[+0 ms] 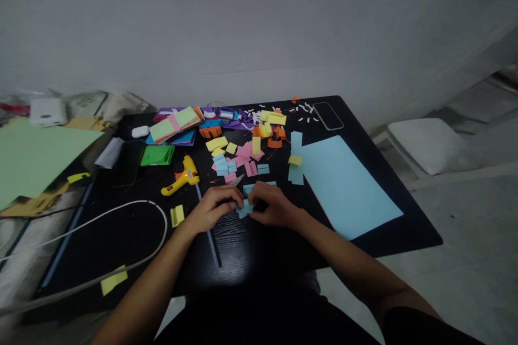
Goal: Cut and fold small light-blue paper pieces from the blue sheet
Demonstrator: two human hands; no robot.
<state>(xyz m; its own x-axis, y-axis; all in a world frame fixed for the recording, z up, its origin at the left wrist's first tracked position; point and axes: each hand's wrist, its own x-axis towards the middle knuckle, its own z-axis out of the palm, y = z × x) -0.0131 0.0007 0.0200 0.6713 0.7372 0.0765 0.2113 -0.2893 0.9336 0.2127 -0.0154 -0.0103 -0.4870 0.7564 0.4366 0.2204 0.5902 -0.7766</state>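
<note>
Between my two hands, just above the black table, is a small light-blue piece of paper (244, 209) with creased edges. My left hand (215, 206) pinches its left side, fingers bent. On the right side, my right hand (270, 204) is closed on the same piece with thumb and fingertips. Another light-blue strip (267, 184) lies just behind my right hand, partly covered by it. Scissors (238, 180) show only their blades behind my left hand. A yellow glue gun (183, 177) rests to the left, a pale stick reaching from its nozzle area toward me.
A large light-blue sheet (350, 188) covers the table's right side, with blue strips (297, 143) beside it. Folded pink, yellow and orange papers (245, 153) lie behind my hands. A phone (327, 116) sits at the back right. A white cable (157, 207) loops at the left.
</note>
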